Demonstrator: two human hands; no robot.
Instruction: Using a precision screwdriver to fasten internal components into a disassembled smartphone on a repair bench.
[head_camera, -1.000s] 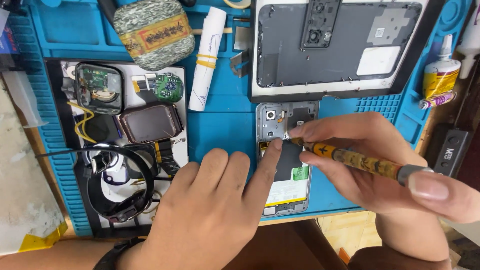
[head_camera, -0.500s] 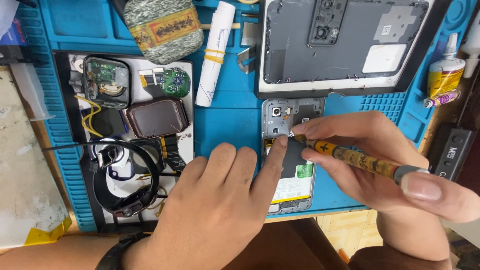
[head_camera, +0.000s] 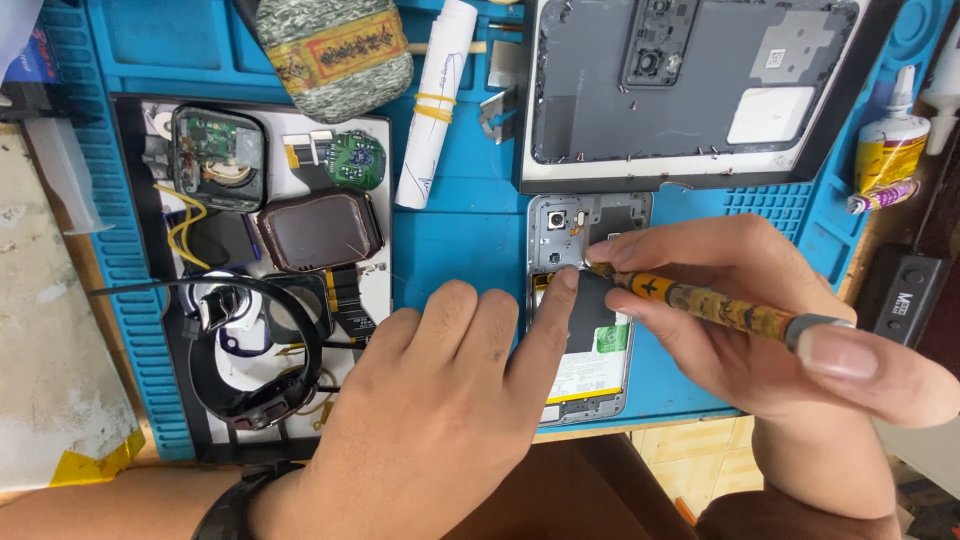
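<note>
Phone (head_camera: 590, 340) open on blue mat (head_camera: 460, 240) | left hand (head_camera: 450, 400) fingers flat, pinning it steady | right hand (head_camera: 740, 320) fingers pinch screwdriver (head_camera: 700, 300), tip near camera end

1. Phone (head_camera: 585, 330) lies bottom centre of the frame on the mat (head_camera: 460, 240)
2. Back cover (head_camera: 690, 85) sits above it, top right
3. Watch (head_camera: 320, 232) lies on a tray (head_camera: 375, 290) at left
4. Paper roll (head_camera: 437, 100) stands between tray and cover
5. Glue bottle (head_camera: 888, 150) at far right
</note>
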